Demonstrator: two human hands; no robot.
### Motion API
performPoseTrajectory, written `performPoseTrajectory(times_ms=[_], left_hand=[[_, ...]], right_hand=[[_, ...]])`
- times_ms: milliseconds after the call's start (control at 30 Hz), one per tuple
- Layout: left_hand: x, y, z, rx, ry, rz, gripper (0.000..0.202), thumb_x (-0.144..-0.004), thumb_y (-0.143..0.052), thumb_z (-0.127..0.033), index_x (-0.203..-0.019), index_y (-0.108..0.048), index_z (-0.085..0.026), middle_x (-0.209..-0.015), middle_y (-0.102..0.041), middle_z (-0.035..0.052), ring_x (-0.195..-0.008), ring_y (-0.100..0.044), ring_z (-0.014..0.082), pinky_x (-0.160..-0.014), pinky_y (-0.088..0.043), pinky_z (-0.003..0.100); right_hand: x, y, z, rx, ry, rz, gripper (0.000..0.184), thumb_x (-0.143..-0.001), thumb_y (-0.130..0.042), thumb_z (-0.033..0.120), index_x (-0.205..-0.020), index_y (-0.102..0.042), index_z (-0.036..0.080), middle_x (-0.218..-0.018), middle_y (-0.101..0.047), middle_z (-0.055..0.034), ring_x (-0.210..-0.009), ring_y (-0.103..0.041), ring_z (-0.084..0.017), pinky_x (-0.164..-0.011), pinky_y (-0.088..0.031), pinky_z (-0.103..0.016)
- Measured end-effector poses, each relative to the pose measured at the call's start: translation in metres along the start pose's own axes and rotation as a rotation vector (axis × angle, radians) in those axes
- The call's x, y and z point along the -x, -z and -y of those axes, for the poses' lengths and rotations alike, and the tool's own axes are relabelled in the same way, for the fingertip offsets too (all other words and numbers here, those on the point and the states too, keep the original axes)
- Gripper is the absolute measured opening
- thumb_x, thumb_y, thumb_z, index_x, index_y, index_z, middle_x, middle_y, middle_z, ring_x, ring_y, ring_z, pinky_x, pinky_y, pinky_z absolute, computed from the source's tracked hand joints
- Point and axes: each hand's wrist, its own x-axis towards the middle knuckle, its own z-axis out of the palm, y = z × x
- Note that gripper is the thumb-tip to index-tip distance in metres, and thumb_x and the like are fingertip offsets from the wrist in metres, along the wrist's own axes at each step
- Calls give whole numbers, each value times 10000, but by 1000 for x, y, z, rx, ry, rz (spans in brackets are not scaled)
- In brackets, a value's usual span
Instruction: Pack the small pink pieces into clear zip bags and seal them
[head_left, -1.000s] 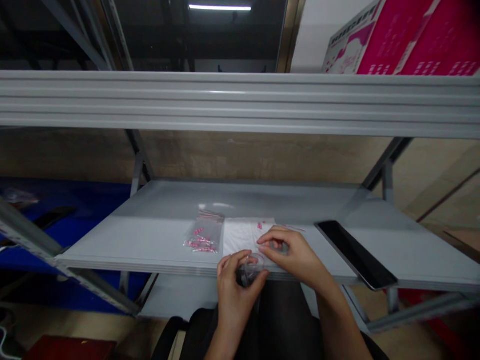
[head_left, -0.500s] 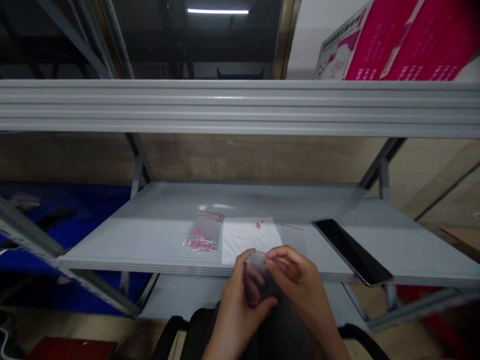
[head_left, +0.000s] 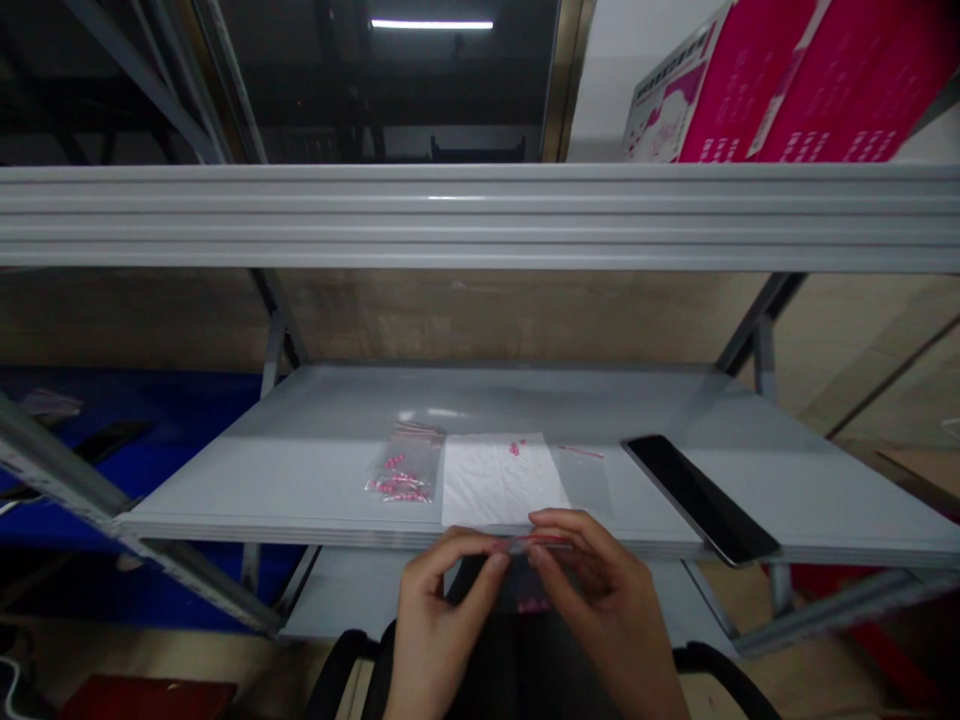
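My left hand and my right hand meet just below the front edge of the grey shelf. Both pinch the top of a small clear bag with a red strip along its mouth and a few pink pieces at its bottom. On the shelf ahead lies a white sheet with one or two pink pieces on it. Left of the sheet rests a stack of clear bags with pink pieces.
A dark phone lies on the shelf to the right. An empty clear bag sits beside the white sheet. A grey upper shelf beam spans the view, with a pink carton on top.
Both hands have drawn back from the shelf top to below its front edge, carrying the small clear bag. They now pinch its mouth from both sides.
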Motion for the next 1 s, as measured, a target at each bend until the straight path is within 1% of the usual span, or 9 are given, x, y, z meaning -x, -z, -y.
performPoseTrajectory(times_ms=[133,233,333,400,500,633,767,900,1000], left_hand=[[1,0,-3,18,25,-16,127,-842,-657,-244,-739,-717,-202,-725,-724,9,-714,-676,156,-689,-527,217],[2,1,-2,29,38,-10,170,-845,-655,-248,-688,-681,-188,-676,-690,1,-682,-652,144,-670,-504,207],[3,0,-1,30,33,8,171,-849,-649,-247,-693,-672,-180,-685,-678,5,-689,-644,143,-671,-491,209],[4,0,-1,29,25,16,161,-848,-647,-246,-705,-676,-178,-701,-679,11,-699,-644,147,-676,-490,217],[3,-2,-1,27,13,23,166,-849,-638,-247,-705,-676,-173,-700,-678,19,-695,-643,154,-674,-493,231],[2,-1,-1,0,-1,24,176,-844,-632,-241,-687,-664,-169,-683,-669,20,-681,-639,156,-660,-492,233],[1,2,1,-21,3,-8,159,-830,-639,-233,-684,-656,-173,-677,-671,12,-679,-639,154,-661,-496,226],[-1,5,2,-54,0,-101,160,-810,-639,-220,-656,-629,-177,-623,-642,-8,-629,-619,142,-617,-484,207],[-3,5,2,-48,-3,-99,80,-799,-647,-219,-734,-668,-178,-693,-681,5,-686,-651,159,-652,-505,217]], right_hand=[[1,-1,0,-33,-38,35,151,-835,-672,266,-984,-657,252,-888,-730,-27,-826,-725,-175,-743,-593,-233],[-2,1,-1,-123,-73,94,199,-811,-682,244,-1006,-640,244,-833,-705,-12,-744,-696,-155,-640,-574,-214],[-4,-1,-4,-209,-140,168,132,-791,-684,236,-909,-627,221,-748,-661,9,-638,-639,-130,-555,-529,-200],[-5,-5,-6,-213,-175,197,90,-783,-685,246,-811,-609,204,-694,-629,18,-580,-599,-117,-520,-501,-199],[-5,-11,-8,-160,-169,194,120,-783,-676,253,-724,-593,191,-622,-582,27,-541,-552,-108,-491,-459,-196],[-7,-16,-8,-157,-119,183,133,-788,-660,250,-695,-589,188,-604,-561,30,-535,-537,-107,-496,-452,-199],[-8,-18,-6,-211,-124,192,123,-797,-667,265,-715,-630,182,-655,-608,6,-578,-583,-126,-519,-479,-211],[-10,-21,-8,-227,-136,153,118,-788,-697,279,-730,-674,178,-678,-652,-14,-641,-618,-145,-567,-499,-217],[-11,-22,-10,-211,-135,141,128,-777,-716,278,-704,-688,176,-658,-667,-17,-638,-626,-145,-578,-493,-212]])
